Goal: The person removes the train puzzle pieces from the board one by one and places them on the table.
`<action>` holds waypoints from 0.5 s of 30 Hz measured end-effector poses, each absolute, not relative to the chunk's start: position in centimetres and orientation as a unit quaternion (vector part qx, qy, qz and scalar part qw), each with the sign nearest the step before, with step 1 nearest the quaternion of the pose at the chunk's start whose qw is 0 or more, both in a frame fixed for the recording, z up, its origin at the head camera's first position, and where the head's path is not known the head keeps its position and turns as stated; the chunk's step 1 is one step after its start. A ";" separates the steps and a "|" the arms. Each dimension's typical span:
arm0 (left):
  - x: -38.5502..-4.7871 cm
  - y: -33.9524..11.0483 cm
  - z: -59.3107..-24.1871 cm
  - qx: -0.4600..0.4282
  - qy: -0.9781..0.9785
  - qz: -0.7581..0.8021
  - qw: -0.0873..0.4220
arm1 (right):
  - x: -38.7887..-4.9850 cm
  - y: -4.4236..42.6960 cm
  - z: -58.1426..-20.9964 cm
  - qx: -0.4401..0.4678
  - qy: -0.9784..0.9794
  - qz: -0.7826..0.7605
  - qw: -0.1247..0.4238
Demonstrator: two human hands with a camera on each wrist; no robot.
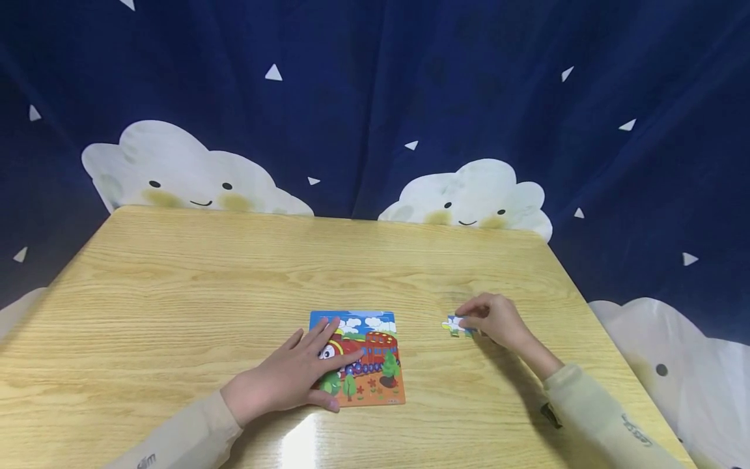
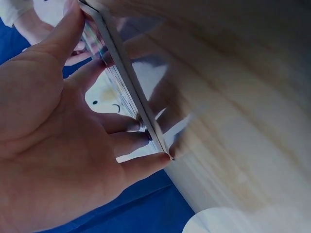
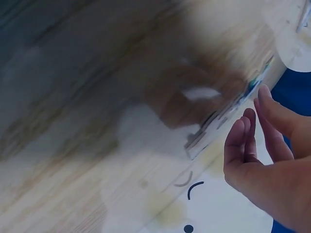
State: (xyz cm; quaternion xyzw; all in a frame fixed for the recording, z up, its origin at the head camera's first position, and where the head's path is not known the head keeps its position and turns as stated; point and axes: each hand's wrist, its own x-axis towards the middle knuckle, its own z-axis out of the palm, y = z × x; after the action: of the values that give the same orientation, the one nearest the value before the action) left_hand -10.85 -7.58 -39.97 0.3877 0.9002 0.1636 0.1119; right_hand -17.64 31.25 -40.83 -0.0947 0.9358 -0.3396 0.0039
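Observation:
A square puzzle picture (image 1: 389,384) of a red train lies on the wooden table. Spread over its left part, the left hand (image 1: 293,374) rests with fingers extended; in the left wrist view that hand (image 2: 63,126) has its fingertips along the thin board (image 2: 129,82). To the right of the picture is a small group of blue, white and green puzzle pieces (image 1: 454,324). There the right hand (image 1: 498,322) pinches a piece between thumb and index finger. Seen from the right wrist, the pieces (image 3: 226,109) lie beside this hand (image 3: 272,150), its other fingers curled; fingertips partly hide them.
The light wooden table (image 1: 234,260) extends around both hands. Behind it hangs a dark blue curtain (image 1: 351,98) with white clouds and triangles. A small dark object (image 1: 551,415) shows at the right sleeve, too unclear to name.

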 end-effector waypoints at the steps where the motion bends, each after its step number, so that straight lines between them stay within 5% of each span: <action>1: -10.8 -7.6 -40.0 0.388 0.900 0.163 0.110 | -17.6 31.2 -40.8 -0.095 0.933 -0.347 0.004; 7: -10.7 -7.6 -40.0 0.393 0.900 0.163 0.092 | -17.6 29.7 -40.3 -0.127 0.896 -0.426 0.008; 15: -10.6 -8.6 -40.0 0.378 0.906 0.165 0.097 | -17.6 24.6 -39.9 -0.101 0.825 -0.542 0.125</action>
State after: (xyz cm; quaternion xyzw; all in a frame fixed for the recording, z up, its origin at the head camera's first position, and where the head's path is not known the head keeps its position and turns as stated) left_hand -10.57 -8.62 -39.97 0.3781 0.9057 0.1651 0.0969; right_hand -17.60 24.62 -39.93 -0.1010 0.8251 -0.5417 0.1250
